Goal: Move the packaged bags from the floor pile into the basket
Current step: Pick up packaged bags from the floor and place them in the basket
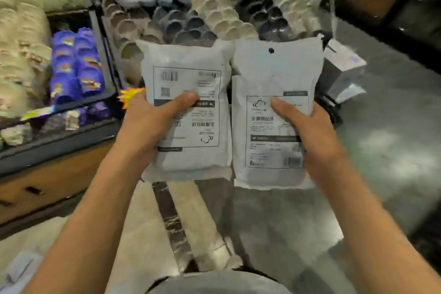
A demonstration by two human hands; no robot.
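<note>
Two grey packaged bags with printed black labels are held up side by side in front of me. My left hand (152,122) grips the left bag (188,67) at its left edge, thumb across the label. My right hand (307,131) grips the right bag (276,71) at its right edge, thumb on the label; this bag has a small hole near its top. The bags' inner edges nearly touch. Neither the floor pile nor a basket is clearly visible.
A display of slippers (214,14) in beige, grey and black fills the area behind the bags. Shelves at the left hold purple packets (76,64) and pale goods. A white box (343,59) sits on the grey floor at the right.
</note>
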